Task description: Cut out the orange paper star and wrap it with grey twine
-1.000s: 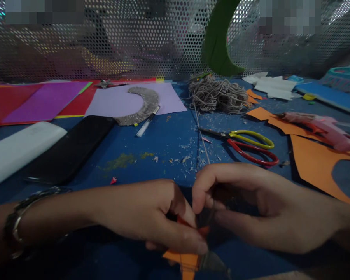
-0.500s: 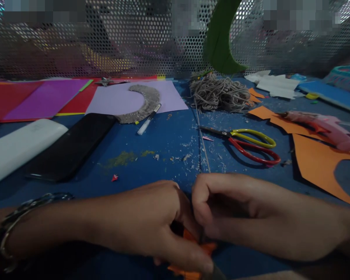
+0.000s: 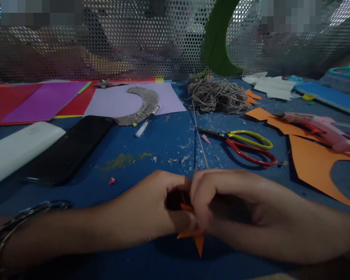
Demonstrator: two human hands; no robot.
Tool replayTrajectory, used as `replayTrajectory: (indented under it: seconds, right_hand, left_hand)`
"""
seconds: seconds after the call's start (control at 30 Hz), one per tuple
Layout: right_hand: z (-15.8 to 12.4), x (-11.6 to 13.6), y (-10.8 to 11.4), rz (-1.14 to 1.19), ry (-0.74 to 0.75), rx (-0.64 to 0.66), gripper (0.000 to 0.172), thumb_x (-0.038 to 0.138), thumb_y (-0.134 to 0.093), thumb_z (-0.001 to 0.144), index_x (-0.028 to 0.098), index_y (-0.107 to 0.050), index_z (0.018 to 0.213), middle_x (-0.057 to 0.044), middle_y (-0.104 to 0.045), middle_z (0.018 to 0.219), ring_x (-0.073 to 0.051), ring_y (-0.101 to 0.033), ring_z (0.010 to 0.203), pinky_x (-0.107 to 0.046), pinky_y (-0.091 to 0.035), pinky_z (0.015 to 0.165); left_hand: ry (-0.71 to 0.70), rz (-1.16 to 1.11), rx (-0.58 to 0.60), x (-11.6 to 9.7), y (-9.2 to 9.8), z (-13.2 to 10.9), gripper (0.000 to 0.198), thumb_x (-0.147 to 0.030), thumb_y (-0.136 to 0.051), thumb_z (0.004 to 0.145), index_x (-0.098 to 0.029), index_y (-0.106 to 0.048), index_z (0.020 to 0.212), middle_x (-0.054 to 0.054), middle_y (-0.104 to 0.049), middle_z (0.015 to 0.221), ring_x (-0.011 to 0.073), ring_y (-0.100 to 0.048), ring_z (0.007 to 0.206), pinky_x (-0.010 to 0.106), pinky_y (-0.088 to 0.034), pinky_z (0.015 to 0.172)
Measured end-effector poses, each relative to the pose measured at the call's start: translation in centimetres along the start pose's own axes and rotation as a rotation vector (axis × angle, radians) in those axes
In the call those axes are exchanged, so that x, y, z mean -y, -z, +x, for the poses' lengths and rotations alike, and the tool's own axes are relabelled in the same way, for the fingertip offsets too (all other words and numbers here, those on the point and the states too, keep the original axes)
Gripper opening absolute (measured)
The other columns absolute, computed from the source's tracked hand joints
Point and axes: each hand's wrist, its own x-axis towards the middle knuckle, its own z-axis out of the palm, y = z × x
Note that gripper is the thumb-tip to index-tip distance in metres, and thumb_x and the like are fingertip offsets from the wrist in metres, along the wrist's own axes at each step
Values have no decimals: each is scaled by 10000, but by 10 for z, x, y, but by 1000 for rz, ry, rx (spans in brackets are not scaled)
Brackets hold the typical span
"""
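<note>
Both hands meet at the bottom centre over a small orange paper star (image 3: 200, 243), whose points stick out below the fingers. My left hand (image 3: 160, 210) is closed, its thumb and finger pinching the star from the left. Beside it, touching, my right hand (image 3: 247, 214) has its fingertips pinched together at the star. A grey yarn strand (image 3: 202, 149) runs from the tangled yarn bundle (image 3: 220, 95) down behind the right fingers. Most of the star and the end of the strand are hidden by the fingers.
Scissors (image 3: 251, 146) with yellow and red handles lie ahead of the right hand. Orange paper scraps (image 3: 306, 159) and a pink glue gun (image 3: 323, 128) are at right. Leftward lie a black phone (image 3: 72, 149), a white device (image 3: 26, 147), a pen (image 3: 146, 122) and a yarn-wrapped crescent (image 3: 147, 103).
My left hand has turned and drawn up against my right fingertips. The orange star has shifted up, with a point now hanging below the fingers. The right hand has barely moved.
</note>
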Motion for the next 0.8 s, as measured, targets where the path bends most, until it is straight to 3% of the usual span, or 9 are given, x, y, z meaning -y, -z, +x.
replayTrajectory:
  seconds: [0.17, 0.3, 0.47, 0.6, 0.8]
  right_hand:
    - [0, -7, -1, 194, -12, -81, 90, 85, -403, 855, 159, -453, 851, -6, -522, 818, -69, -555, 765, -198, -463, 697]
    - [3, -9, -2, 325, -10, -152, 132, 91, -331, 888, 181, -405, 949, -2, -526, 867, -53, -605, 724, -174, -480, 654]
    - [7, -11, -6, 332, 40, -272, 173, 67, -332, 876, 204, -387, 965, 30, -487, 848, -26, -602, 653, -136, -500, 611]
    - [7, -13, -7, 201, 64, -306, 172, 59, -354, 865, 199, -393, 956, 39, -492, 799, -18, -582, 652, -105, -485, 604]
    - [4, -12, 4, -261, 126, -243, 182, 19, -394, 817, 166, -477, 885, 15, -525, 811, -36, -533, 699, -123, -448, 633]
  left_hand:
    - [-63, -185, -71, 0, 2, 4, 64, -110, -563, 742, -171, -569, 759, -66, -588, 704, 61, -561, 660, 117, -427, 596]
    - [-49, -315, -53, -2, 3, 4, 47, -207, -523, 811, -166, -503, 797, -55, -587, 668, 41, -550, 465, 143, -441, 521]
    - [-66, -298, -1, 1, 2, 4, 111, -271, -521, 809, -170, -487, 781, -57, -556, 624, 20, -480, 406, 111, -383, 438]
    - [-62, -186, 52, 5, 2, 3, 263, -296, -436, 846, -144, -494, 639, -44, -517, 569, 15, -449, 404, 96, -339, 414]
    - [35, -49, 58, 5, 0, 0, 325, -281, -373, 856, -150, -475, 577, -44, -505, 512, 26, -416, 360, 108, -308, 364]
